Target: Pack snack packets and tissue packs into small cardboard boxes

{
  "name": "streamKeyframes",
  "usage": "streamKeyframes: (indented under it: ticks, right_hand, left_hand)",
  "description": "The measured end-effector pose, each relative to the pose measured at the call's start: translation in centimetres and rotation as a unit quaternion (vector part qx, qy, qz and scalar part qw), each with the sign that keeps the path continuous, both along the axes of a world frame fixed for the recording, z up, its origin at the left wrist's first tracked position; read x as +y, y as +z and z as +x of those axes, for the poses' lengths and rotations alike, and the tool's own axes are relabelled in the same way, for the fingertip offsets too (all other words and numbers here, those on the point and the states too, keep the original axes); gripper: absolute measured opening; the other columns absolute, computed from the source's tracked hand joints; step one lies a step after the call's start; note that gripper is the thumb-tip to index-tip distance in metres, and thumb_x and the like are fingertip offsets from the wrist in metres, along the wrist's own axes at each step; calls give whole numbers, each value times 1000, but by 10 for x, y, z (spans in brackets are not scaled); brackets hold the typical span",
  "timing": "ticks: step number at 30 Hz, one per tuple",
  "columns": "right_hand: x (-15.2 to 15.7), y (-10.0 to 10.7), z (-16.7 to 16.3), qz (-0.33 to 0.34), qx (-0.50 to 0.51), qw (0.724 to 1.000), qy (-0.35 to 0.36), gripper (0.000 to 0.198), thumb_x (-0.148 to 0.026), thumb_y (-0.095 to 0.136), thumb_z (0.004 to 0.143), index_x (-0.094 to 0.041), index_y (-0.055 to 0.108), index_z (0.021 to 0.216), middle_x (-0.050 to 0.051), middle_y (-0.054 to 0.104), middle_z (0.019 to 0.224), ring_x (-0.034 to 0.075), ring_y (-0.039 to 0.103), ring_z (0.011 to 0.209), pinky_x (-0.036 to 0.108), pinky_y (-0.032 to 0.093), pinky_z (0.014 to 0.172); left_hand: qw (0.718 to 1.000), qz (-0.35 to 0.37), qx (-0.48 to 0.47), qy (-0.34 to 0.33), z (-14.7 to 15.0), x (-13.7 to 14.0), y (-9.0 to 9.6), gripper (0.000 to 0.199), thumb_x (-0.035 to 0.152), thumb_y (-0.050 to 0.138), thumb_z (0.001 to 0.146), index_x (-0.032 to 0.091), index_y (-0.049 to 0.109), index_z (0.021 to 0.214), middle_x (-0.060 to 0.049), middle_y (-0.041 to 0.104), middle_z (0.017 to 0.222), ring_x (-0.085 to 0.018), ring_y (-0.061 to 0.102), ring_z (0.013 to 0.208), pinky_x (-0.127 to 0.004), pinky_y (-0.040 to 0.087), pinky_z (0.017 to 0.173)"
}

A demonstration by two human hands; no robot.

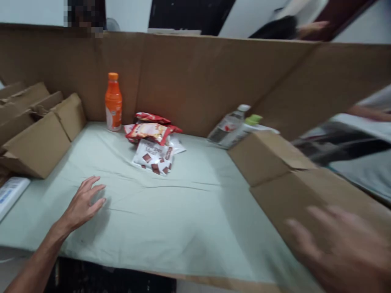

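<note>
My left hand [84,203] is open over the left part of the counter [189,219], toward the front edge, with its fingers loosely bent and parted, gripping nothing. Whether it touches the pale green cloth [122,244] I cannot tell. My right hand [345,244] is blurred at the front right corner, fingers and thumb apart, in front of the cardboard box [275,187] that runs along the right edge; contact between them is unclear.

The white packet [154,158] printed with brown squares lies toward the back edge, left of the middle, and is the nearest snack to my left fingertips, well apart from them. Red packets [149,131] are heaped just behind it, overlapping its far side. Left of the heap, near the back left corner, an orange bottle [113,103] stands upright before the cardboard wall [189,81]. Near the back right corner, a clear bottle [227,126] and a bottle with a green cap [253,120] sit side by side, slanting in my view, the second partly hidden by the right-hand box. Along the left edge are open cardboard boxes [39,140] and a white box [12,193] with blue print.
</note>
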State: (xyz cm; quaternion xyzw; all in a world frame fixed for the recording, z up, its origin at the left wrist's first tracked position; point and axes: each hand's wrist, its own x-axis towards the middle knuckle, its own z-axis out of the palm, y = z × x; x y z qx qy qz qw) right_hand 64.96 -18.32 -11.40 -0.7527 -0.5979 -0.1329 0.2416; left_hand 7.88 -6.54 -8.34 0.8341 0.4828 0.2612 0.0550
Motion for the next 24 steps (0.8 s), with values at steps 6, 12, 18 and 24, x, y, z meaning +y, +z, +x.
streamKeyframes:
  ticks: [6, 12, 18, 24]
  right_hand:
    - [19, -79, -208, -70, -24, 958, 277, 46, -48, 51, 97, -29, 62, 137, 14, 62, 146, 37, 62, 130, 57, 55, 98]
    - [23, -80, -253, -61, -16, 952, 300, 57, -42, 53, 100, -30, 46, 155, 13, 54, 156, 38, 54, 140, 60, 50, 104]
    - [27, -72, -252, -118, 10, 952, 283, 53, -42, 55, 100, -25, 55, 150, 14, 50, 159, 36, 48, 146, 60, 46, 112]
    - [29, -64, -245, -105, 107, 945, 289, 44, -45, 54, 100, -26, 65, 138, 14, 58, 152, 36, 57, 138, 59, 52, 106]
  left_hand:
    - [978, 119, -29, 168, -73, 12, 39, 45, 43, 53, 99, 17, 63, 134, -13, 49, 156, -37, 42, 149, -60, 38, 120]
    - [930, 240, -47, 273, -157, 52, 86, 64, 57, 57, 93, 11, 61, 136, -6, 65, 142, -34, 45, 147, -61, 38, 115]
    - [940, 122, -95, 306, -159, 81, 86, 34, 42, 51, 89, 23, 74, 105, 10, 64, 60, -17, 75, 81, -33, 50, 68]
    - [984, 38, -109, 137, -82, 22, 85, 28, 37, 58, 91, 17, 73, 103, 3, 77, 87, -18, 74, 77, -28, 60, 72]
